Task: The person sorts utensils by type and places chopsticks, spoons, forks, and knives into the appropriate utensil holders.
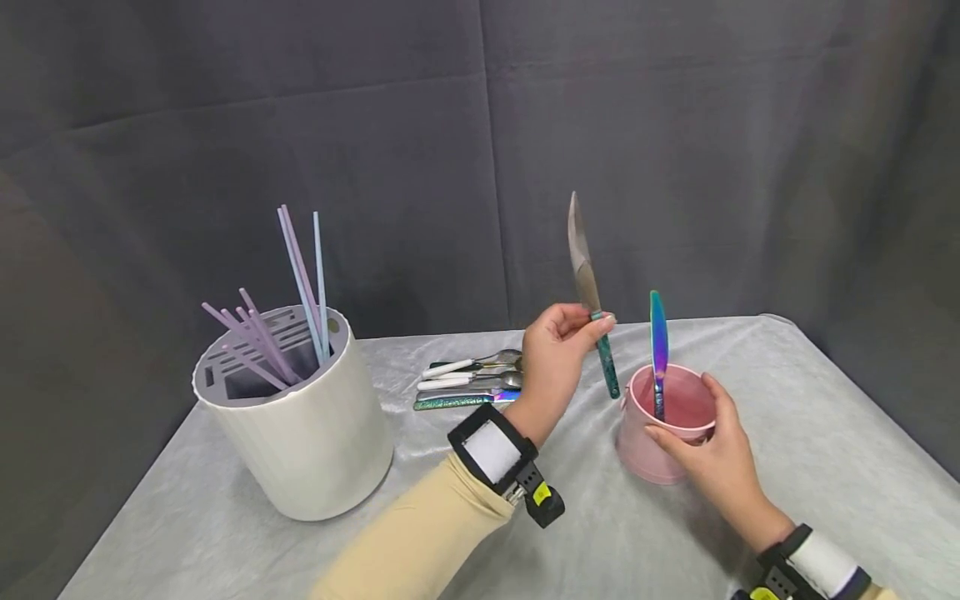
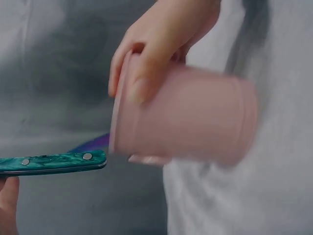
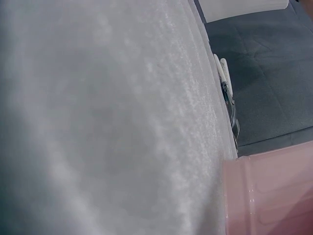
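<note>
In the head view my left hand (image 1: 558, 354) pinches a knife (image 1: 585, 262) near the top of its green marbled handle. Its blade points up and the handle's end hangs beside the pink bucket (image 1: 652, 458). My right hand (image 1: 723, 467) grips that bucket by the rim, thumb outside at the front. Inside the bucket a rainbow-coloured knife (image 1: 659, 342) stands blade up. The left wrist view shows the green handle (image 2: 54, 162) close to the bucket's rim, with the right hand (image 2: 156, 54) around the bucket. Only part of the bucket (image 3: 274, 196) shows in the right wrist view.
A white holder (image 1: 315, 450) with a grey slotted top stands at the left, holding several purple and blue chopsticks (image 1: 258, 333). Behind my left wrist lies a group of spoons and knives (image 1: 465, 383). A grey curtain (image 1: 420, 167) hangs behind the cloth-covered table (image 1: 840, 467).
</note>
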A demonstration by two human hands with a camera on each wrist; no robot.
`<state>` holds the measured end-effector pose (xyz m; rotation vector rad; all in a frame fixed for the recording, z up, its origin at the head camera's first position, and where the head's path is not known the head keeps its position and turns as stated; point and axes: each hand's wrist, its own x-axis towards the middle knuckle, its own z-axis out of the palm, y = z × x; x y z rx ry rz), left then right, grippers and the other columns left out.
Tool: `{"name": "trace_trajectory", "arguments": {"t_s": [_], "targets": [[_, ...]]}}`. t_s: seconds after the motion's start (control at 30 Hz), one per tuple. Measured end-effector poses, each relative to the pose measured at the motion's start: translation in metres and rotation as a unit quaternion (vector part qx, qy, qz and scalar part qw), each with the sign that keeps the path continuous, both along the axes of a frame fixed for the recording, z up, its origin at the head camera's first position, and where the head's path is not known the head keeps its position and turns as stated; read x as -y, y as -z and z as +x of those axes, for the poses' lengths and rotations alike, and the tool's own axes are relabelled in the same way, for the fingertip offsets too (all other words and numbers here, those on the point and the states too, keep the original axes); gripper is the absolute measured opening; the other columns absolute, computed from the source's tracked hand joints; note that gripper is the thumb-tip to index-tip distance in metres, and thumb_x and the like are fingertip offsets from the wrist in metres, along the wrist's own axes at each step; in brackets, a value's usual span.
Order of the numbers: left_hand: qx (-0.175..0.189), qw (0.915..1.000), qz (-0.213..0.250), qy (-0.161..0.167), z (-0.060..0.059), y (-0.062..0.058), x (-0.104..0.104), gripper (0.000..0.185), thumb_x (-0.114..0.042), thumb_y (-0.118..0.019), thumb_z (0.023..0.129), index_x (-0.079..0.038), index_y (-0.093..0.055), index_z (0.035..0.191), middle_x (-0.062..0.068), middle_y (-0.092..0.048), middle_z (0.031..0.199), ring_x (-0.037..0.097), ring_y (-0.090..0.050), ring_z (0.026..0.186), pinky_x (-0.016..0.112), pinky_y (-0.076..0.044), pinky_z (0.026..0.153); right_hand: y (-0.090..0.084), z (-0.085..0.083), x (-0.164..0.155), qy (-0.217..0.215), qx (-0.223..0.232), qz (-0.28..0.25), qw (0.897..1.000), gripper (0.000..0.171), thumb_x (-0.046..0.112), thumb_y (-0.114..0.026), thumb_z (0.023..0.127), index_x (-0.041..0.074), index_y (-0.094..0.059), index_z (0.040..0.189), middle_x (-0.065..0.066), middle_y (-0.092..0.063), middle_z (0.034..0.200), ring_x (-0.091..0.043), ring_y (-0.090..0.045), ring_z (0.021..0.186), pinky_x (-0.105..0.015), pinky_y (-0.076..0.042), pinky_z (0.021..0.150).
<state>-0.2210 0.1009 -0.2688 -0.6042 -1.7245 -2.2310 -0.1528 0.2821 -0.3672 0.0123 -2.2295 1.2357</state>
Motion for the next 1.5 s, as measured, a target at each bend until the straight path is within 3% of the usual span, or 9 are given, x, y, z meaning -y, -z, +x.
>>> {"name": "trace_trajectory", "arguments": {"t_s": [0.1, 0.27, 0.4, 0.6, 0.83, 1.0, 1.23, 1.37, 1.5], "targets": [[0.000, 1.0000, -0.003, 0.009, 0.002, 0.005, -0.013, 0.016, -0.003, -0.073, 0.084, 0.007, -0.063, 0.091, 0.016, -0.070, 0.086, 0.010, -0.067, 0.075, 0.026, -0.056, 0.070, 0.000, 0.000, 0.001, 0.000, -0.001, -0.001, 1.000, 0.096, 0.004, -0.084, 0.072, -0.009, -0.024, 0.147, -0.033, -0.040, 0.136, -0.044, -0.045, 0.117, -0.002, -0.031, 0.082], [-0.022, 0.9990, 0.031, 0.022, 0.000, 0.007, -0.026, 0.015, -0.001, -0.070, 0.087, 0.009, -0.060, 0.091, 0.021, -0.070, 0.087, 0.023, -0.071, 0.080, 0.028, -0.056, 0.069, 0.000, -0.001, 0.003, -0.001, 0.003, 0.002, 1.000, 0.096, 0.007, -0.084, 0.074, -0.009, -0.024, 0.147, -0.032, -0.041, 0.136, -0.043, -0.045, 0.118, -0.004, -0.032, 0.082], [-0.037, 0.9979, 0.045, 0.029, -0.001, 0.004, -0.031, 0.014, 0.001, -0.068, 0.088, 0.010, -0.058, 0.091, 0.023, -0.070, 0.088, 0.025, -0.071, 0.082, 0.030, -0.056, 0.071, 0.000, 0.000, 0.003, 0.002, 0.003, 0.008, 1.000, 0.095, 0.007, -0.084, 0.074, -0.009, -0.024, 0.147, -0.031, -0.041, 0.137, -0.043, -0.046, 0.118, -0.015, -0.039, 0.091], [0.003, 0.9995, -0.031, 0.008, 0.000, 0.017, -0.039, 0.016, -0.001, -0.074, 0.084, 0.008, -0.062, 0.089, 0.013, -0.067, 0.081, 0.004, -0.062, 0.072, 0.023, -0.055, 0.070, 0.001, 0.001, 0.001, 0.007, -0.008, 0.012, 1.000, 0.094, 0.004, -0.083, 0.073, -0.010, -0.025, 0.145, -0.032, -0.042, 0.136, -0.043, -0.046, 0.118, -0.006, -0.033, 0.086], [0.034, 0.9959, -0.084, 0.007, 0.001, 0.035, -0.041, 0.012, 0.001, -0.072, 0.083, 0.008, -0.063, 0.085, 0.012, -0.069, 0.081, 0.006, -0.064, 0.073, 0.018, -0.052, 0.067, 0.002, 0.001, 0.001, 0.009, -0.013, 0.014, 1.000, 0.093, 0.003, -0.083, 0.073, -0.011, -0.026, 0.145, -0.032, -0.042, 0.135, -0.043, -0.047, 0.116, -0.003, -0.030, 0.083], [0.027, 0.9892, -0.144, -0.001, 0.001, 0.042, -0.040, 0.013, -0.003, -0.074, 0.081, 0.005, -0.064, 0.081, 0.006, -0.065, 0.073, -0.002, -0.055, 0.067, 0.014, -0.047, 0.061, 0.002, 0.001, 0.001, 0.009, -0.014, 0.014, 1.000, 0.093, 0.004, -0.083, 0.073, -0.010, -0.026, 0.145, -0.032, -0.043, 0.135, -0.042, -0.047, 0.116, -0.005, -0.031, 0.083], [0.022, 0.9762, -0.215, -0.017, 0.001, 0.044, -0.039, 0.010, -0.006, -0.075, 0.083, 0.003, -0.071, 0.084, 0.004, -0.066, 0.074, 0.001, -0.052, 0.067, 0.016, -0.045, 0.060, 0.001, 0.000, 0.000, 0.007, -0.009, 0.019, 1.000, 0.094, 0.005, -0.083, 0.073, -0.009, -0.026, 0.146, -0.031, -0.042, 0.135, -0.042, -0.047, 0.116, -0.006, -0.032, 0.083], [0.026, 0.9726, -0.230, -0.019, 0.000, 0.045, -0.040, 0.011, -0.007, -0.075, 0.083, 0.003, -0.071, 0.086, 0.003, -0.065, 0.074, 0.001, -0.051, 0.066, 0.015, -0.045, 0.059, 0.001, 0.000, 0.000, 0.010, -0.003, 0.024, 1.000, 0.094, 0.005, -0.083, 0.074, -0.009, -0.025, 0.146, -0.031, -0.042, 0.136, -0.042, -0.046, 0.117, -0.025, -0.041, 0.092], [0.032, 0.9730, -0.228, -0.011, -0.001, 0.047, -0.040, 0.011, -0.007, -0.074, 0.084, 0.003, -0.070, 0.087, 0.003, -0.064, 0.073, 0.002, -0.050, 0.065, 0.015, -0.044, 0.058, 0.000, 0.000, 0.000, 0.010, 0.005, 0.025, 1.000, 0.094, 0.005, -0.083, 0.074, -0.009, -0.024, 0.146, -0.031, -0.041, 0.136, -0.043, -0.046, 0.118, -0.048, -0.042, 0.093]]}}
